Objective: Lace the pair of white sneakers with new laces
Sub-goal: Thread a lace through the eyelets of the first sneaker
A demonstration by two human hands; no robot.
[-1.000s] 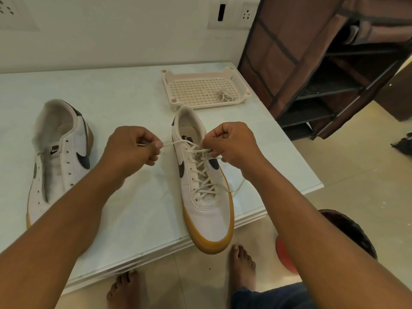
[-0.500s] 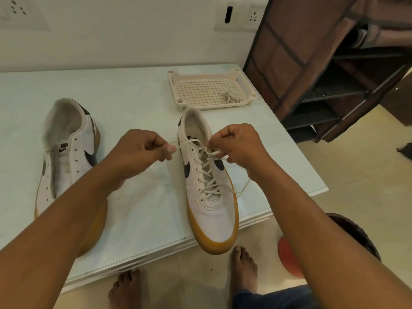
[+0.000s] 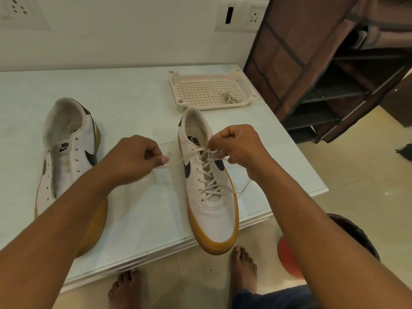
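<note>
Loosely coiled lace [image 3: 229,98] inside perforated tray [image 3: 196,90].

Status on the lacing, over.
Left hand pinches lace, right hand pinches it at top eyelets. Sneaker laced nearly full; other sneaker unlaced. Nothing in the way.

Sneakers [image 3: 214,219] on table [image 3: 133,103], tray [image 3: 214,107] behind — lace [image 3: 229,98] inside

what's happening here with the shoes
A person is lacing a white sneaker that sits on the table, its toe hanging over the near edge. The left hand pinches one end of the lace and draws it out sideways, while the right hand grips the lace at the top eyelets. The second sneaker lies to the left, its visible eyelets empty. Another lace rests in the tray behind.
</note>
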